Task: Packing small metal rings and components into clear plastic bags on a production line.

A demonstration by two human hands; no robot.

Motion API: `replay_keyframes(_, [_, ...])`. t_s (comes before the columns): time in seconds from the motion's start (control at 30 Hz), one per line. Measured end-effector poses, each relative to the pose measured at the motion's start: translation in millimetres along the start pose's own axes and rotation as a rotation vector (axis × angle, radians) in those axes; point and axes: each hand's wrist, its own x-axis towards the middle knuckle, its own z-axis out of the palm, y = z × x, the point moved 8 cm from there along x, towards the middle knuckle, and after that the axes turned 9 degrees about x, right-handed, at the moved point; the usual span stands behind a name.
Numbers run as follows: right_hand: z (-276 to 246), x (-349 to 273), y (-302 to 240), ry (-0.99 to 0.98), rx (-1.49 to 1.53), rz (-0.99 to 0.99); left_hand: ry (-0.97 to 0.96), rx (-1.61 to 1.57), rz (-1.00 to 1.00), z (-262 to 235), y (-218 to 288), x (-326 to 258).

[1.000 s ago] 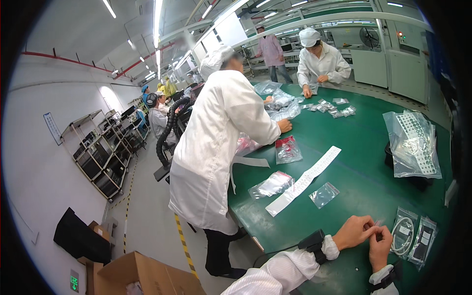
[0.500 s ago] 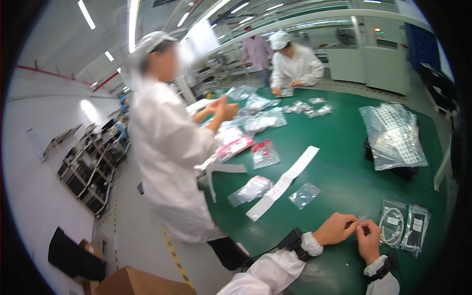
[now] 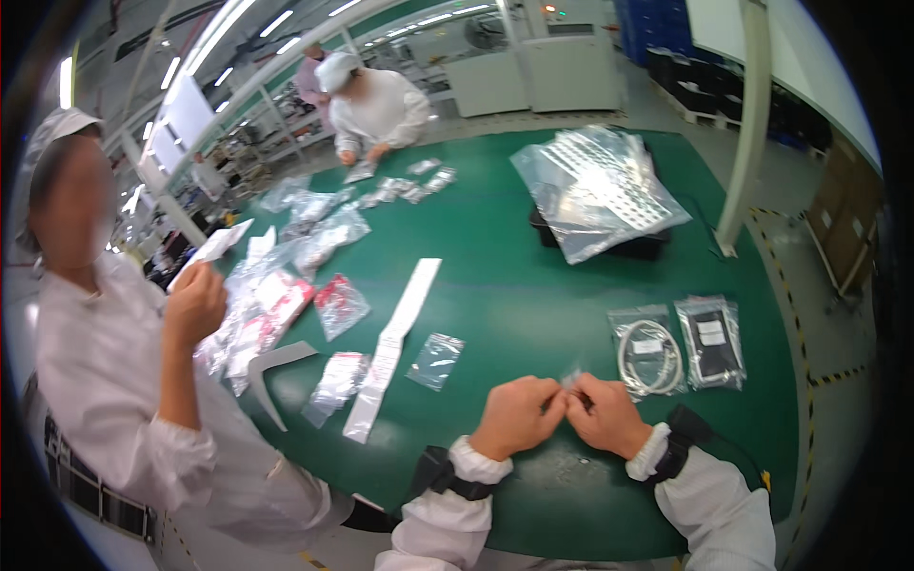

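Low in the frame, just right of centre, the left hand [image 3: 517,417] and right hand [image 3: 606,415] meet fingertip to fingertip, both pinching a small clear bag [image 3: 572,380] just above the green table [image 3: 533,276]. To the right lie a bagged white cable [image 3: 649,348] and a bagged black part [image 3: 711,341]; to the left, a long white strip [image 3: 395,344].

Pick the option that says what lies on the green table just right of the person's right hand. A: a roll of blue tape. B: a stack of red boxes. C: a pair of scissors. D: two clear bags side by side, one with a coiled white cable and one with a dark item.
D: just past the right hand lie the bag with the coiled white cable and, beside it, the bag with a dark item, both flat on the green table.
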Motion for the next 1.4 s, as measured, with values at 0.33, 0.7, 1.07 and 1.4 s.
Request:
replay_keyframes(0.33, [-6, -6, -12, 0.057, -0.198, -0.138, -0.104, 0.027, -0.049, 12, -3, -3])
replay_keyframes(0.7, [-5, -7, -22, 0.005, -0.329, -0.259, -0.145, -0.21, -0.14, 10, -3, -3])
replay_keyframes(1.07, [1, -13, -24, 0.023, -0.382, -0.216, -0.136, -0.212, -0.221, 9, -5, -6])
replay_keyframes(1.4, [-1, -12, -20, 0.009, -0.249, -0.171, -0.193, -0.308, -0.237, 11, -7, -7])
